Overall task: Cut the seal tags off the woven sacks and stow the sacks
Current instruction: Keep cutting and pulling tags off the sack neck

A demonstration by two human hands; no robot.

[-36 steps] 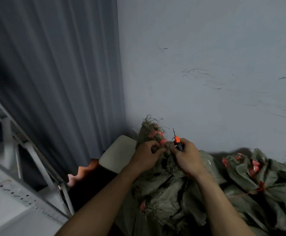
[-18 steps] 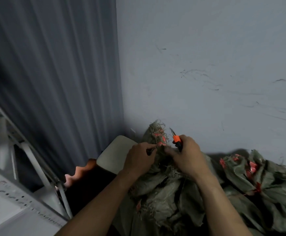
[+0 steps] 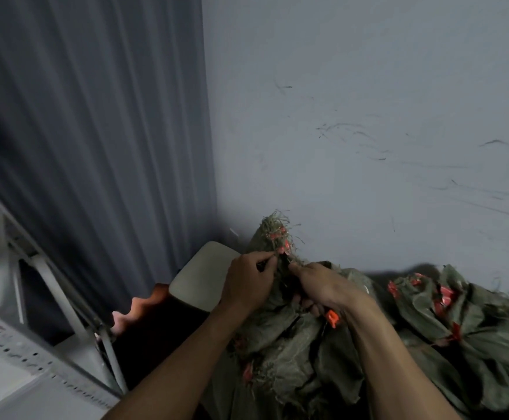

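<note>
The woven sack [image 3: 292, 344], dull green, stood bunched in front of the person against the wall [image 3: 368, 86], frayed neck uppermost. Red seal tags [image 3: 283, 245] sat on the neck, just under the loose fibres. L hand [image 3: 248, 280] was at the neck's left side, fingers curled, thumb & forefinger pinching the sack right beside the lower tag; whether it held the tag itself or only the weave, couldn't tell. R hand [image 3: 329, 287] was clenched round a cutter [image 3: 332, 318], forefinger stretched up toward the neck. Only the tool's orange end showed, sticking out below the heel of the hand, w/ the cutting end hidden btwn hand & sack. The two hands nearly met at the neck.

A second sack [image 3: 459, 328], same green weave w/ several red tags, lay slumped to the right, near the first, also against the wall. Left of the held sack was a pale seat pad [image 3: 200, 275], partly covered by the L hand. Beyond it hung a grey curtain [image 3: 95, 116]. Bottom-left stood a perforated metal rack frame [image 3: 44, 268], blurred. Btwn rack & seat was an orange item [image 3: 138, 304] w/ a wavy edge, too dim to ID.
</note>
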